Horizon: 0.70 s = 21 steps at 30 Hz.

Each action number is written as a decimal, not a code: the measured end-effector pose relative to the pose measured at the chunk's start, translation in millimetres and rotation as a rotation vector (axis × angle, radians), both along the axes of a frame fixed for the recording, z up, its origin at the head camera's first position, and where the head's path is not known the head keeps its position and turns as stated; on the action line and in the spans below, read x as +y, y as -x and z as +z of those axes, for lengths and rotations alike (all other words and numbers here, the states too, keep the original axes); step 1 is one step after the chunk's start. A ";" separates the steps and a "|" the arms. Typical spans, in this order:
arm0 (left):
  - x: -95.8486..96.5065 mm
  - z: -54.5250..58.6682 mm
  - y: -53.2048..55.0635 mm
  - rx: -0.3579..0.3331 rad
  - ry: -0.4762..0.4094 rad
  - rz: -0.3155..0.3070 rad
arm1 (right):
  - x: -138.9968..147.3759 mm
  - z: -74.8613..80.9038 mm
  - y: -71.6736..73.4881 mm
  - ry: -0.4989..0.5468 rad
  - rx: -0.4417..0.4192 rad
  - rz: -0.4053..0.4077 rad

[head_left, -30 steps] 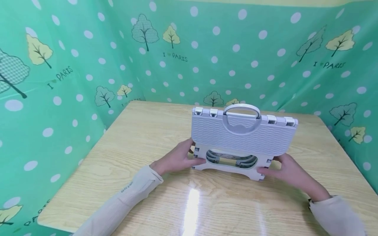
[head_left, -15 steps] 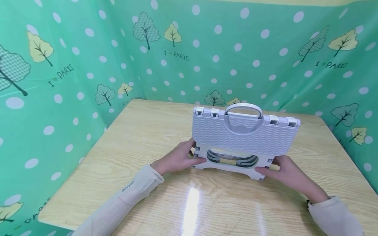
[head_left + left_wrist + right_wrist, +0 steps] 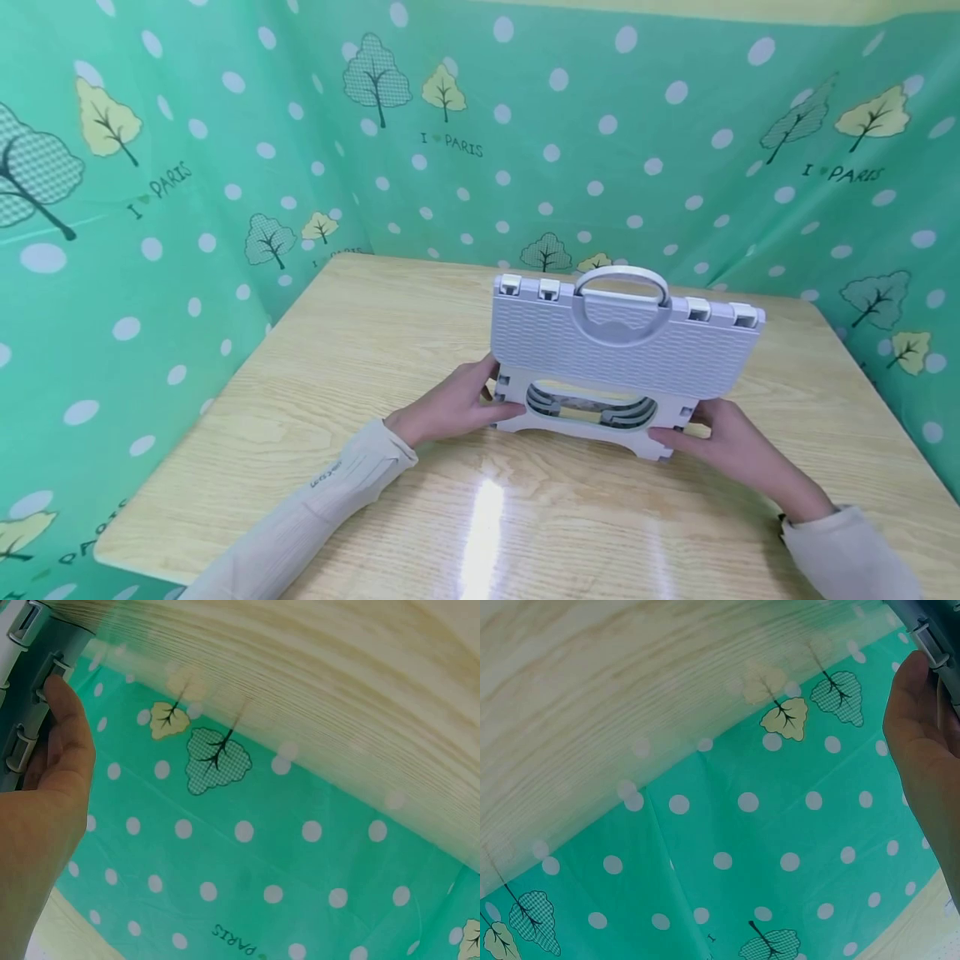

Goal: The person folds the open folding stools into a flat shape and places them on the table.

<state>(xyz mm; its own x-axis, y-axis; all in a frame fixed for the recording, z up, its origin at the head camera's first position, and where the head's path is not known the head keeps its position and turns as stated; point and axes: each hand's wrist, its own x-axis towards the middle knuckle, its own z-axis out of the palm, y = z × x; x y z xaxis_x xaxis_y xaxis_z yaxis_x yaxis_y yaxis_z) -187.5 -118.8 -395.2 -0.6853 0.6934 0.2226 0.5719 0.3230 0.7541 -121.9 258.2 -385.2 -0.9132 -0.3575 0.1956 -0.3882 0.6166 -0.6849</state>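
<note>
A pale lilac and white folding stool [image 3: 555, 333], folded flat, stands on edge on the table and tilts a little. Its textured top panel faces me, and a round carry handle [image 3: 621, 337] sticks up at the upper edge. Below the panel, a white leg [image 3: 585, 427] shows an oval opening with grey parts inside. My left hand [image 3: 453, 404] grips the lower left side, thumb in front and the other fingers mostly hidden behind. On the lower right side my right hand [image 3: 731, 437] holds it the same way. Both wrist views show fingers against the stool's dark hinged edge [image 3: 45, 682].
The stool rests on a light wooden table [image 3: 360, 333] with a bright reflection in front. A green curtain [image 3: 480, 192] with white dots and printed trees hangs behind and at both sides of the table.
The view has shifted very slightly. Both hands keep their hold on the stool, which stays in almost the same place on the table.
</note>
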 end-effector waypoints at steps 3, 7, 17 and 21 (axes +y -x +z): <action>0.2 -0.1 -0.3 0.000 0.007 0.004 | 0.5 -0.6 -0.1 0.005 0.001 0.005; 0.2 -1.0 -0.3 -0.003 0.019 0.010 | 1.3 -1.8 0.8 -0.001 -0.009 0.001; -0.7 -1.5 -1.1 -0.011 0.018 0.007 | 0.4 0.4 0.0 -0.012 -0.016 -0.004; -0.5 -1.7 -1.1 -0.010 0.030 0.018 | 0.5 -0.6 0.0 -0.017 -0.014 -0.006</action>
<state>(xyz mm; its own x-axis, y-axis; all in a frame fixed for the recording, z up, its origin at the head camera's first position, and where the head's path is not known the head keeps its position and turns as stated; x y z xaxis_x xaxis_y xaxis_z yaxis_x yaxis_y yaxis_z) -186.4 -119.3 -396.9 -0.6998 0.6872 0.1950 0.5579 0.3553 0.7500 -121.9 258.7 -385.8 -0.9180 -0.3553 0.1763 -0.3746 0.6309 -0.6795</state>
